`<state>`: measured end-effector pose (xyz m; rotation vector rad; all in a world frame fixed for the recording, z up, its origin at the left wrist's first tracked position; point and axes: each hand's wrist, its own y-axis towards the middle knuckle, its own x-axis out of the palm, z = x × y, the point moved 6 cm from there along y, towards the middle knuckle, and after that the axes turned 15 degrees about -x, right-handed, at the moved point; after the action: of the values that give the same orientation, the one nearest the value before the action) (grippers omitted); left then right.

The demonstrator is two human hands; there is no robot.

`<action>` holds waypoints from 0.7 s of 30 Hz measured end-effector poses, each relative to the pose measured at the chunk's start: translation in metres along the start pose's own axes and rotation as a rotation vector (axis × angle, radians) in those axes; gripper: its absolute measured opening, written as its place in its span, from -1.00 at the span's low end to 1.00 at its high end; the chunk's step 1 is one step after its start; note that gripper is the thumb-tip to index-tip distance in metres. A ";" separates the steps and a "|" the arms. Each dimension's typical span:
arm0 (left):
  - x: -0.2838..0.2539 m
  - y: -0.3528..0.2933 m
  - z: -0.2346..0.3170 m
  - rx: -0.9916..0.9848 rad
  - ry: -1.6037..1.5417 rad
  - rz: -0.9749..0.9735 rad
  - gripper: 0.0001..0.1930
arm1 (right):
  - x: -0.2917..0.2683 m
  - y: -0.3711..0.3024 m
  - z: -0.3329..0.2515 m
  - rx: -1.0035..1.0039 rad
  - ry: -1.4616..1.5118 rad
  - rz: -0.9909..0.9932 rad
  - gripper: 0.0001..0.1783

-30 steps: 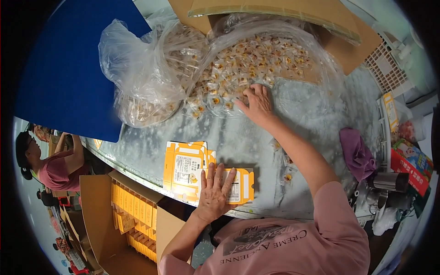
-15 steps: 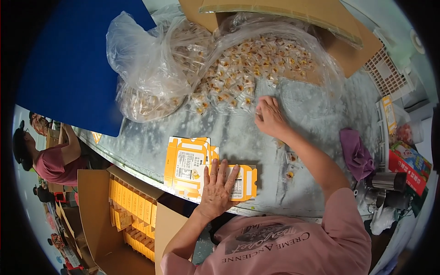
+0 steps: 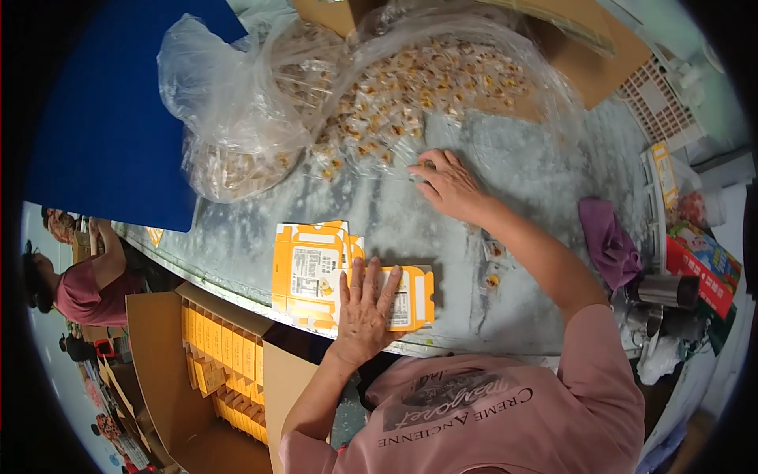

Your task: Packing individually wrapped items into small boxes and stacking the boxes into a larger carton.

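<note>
My left hand (image 3: pixel 365 312) lies flat with fingers spread on a flat yellow-and-white carton (image 3: pixel 407 300). More flat cartons (image 3: pixel 308 265) of the same kind overlap to its left, near the table's front edge. Farther off, my right hand (image 3: pixel 452 188) hovers at or just above the tabletop, thumb and fingers apart and slightly bent, with nothing visible in it. Just beyond its fingertips is a heap of small clear-wrapped packets (image 3: pixel 379 118) with yellow-brown contents, spilling from a large clear plastic bag (image 3: pixel 237 103). Several loose packets (image 3: pixel 493 280) lie below my right forearm.
An open cardboard box (image 3: pixel 158 355) at the lower left holds rows of yellow cartons (image 3: pixel 225 347). A purple cloth (image 3: pixel 608 245) and metal cups (image 3: pixel 669 291) are at the right. A blue panel (image 3: pixel 110 118) stands at the far left; a co-worker (image 3: pixel 95 276) is beyond the table.
My right hand has opened its fingers and shifted slightly left. My left hand stays flat on the carton. The whole view has shifted a little.
</note>
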<state>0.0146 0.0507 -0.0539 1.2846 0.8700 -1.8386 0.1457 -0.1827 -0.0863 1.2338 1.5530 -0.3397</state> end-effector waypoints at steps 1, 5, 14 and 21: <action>0.001 -0.001 0.000 -0.005 0.009 0.003 0.12 | -0.002 -0.009 0.000 0.012 -0.003 -0.002 -0.62; 0.004 0.000 0.003 0.018 0.016 0.038 0.13 | -0.010 -0.044 -0.015 -0.012 0.063 0.033 -0.68; -0.012 -0.012 0.017 0.046 -0.021 0.032 0.21 | -0.105 -0.133 -0.005 0.295 0.509 0.498 -0.78; -0.009 -0.049 0.032 -0.007 -0.005 -0.043 0.19 | -0.112 -0.219 -0.030 0.360 0.352 0.363 -0.74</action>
<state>-0.0397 0.0508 -0.0306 1.2655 0.9073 -1.8699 -0.0646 -0.3117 -0.0608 1.9069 1.5581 -0.1726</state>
